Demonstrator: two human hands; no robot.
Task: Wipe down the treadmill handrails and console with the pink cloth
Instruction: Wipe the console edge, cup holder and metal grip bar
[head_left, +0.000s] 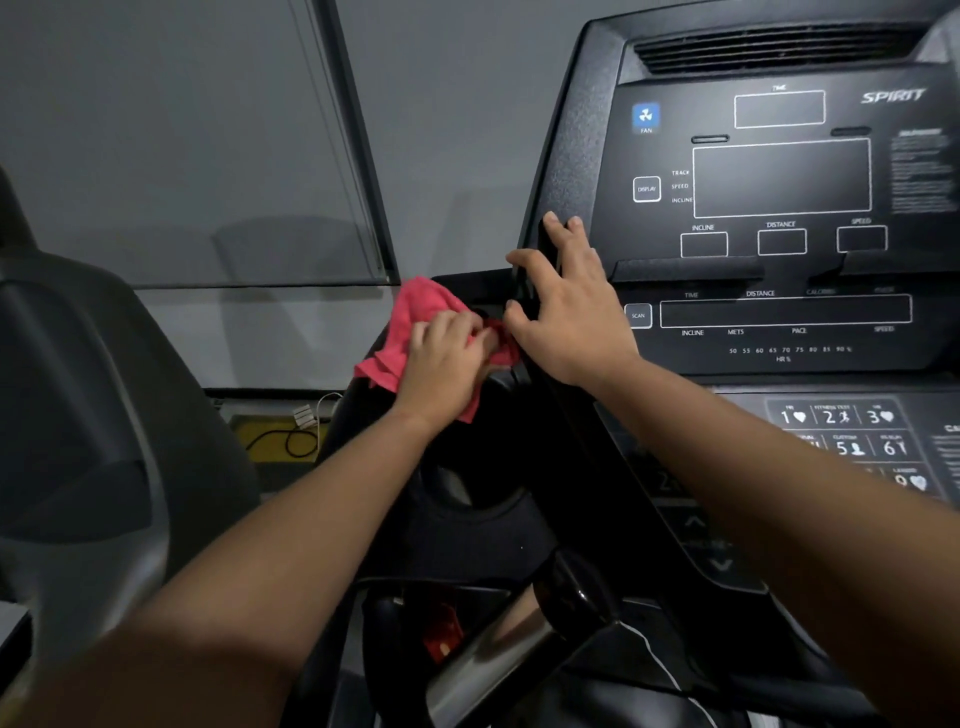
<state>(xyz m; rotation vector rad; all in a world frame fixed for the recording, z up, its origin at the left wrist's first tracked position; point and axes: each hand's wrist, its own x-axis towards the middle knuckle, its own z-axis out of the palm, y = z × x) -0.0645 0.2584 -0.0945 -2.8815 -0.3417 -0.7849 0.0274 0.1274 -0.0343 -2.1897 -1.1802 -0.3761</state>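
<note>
The black treadmill console (779, 208) fills the right half of the view, with dark displays and a keypad below. My left hand (441, 364) holds the bunched pink cloth (415, 322) against the console's left side tray, fingers curled over it. My right hand (561, 306) rests with spread fingers on the console's left edge, thumb round the rim, just right of the cloth. A metal-and-black handrail grip (519, 649) runs diagonally at the bottom centre, below my forearms.
A round cup holder (457, 488) sits in the tray under my left wrist. Another dark machine (104, 415) stands at the left. A grey wall and window blind (208, 156) lie behind. A black cable and yellow floor patch (280, 441) lie below the wall.
</note>
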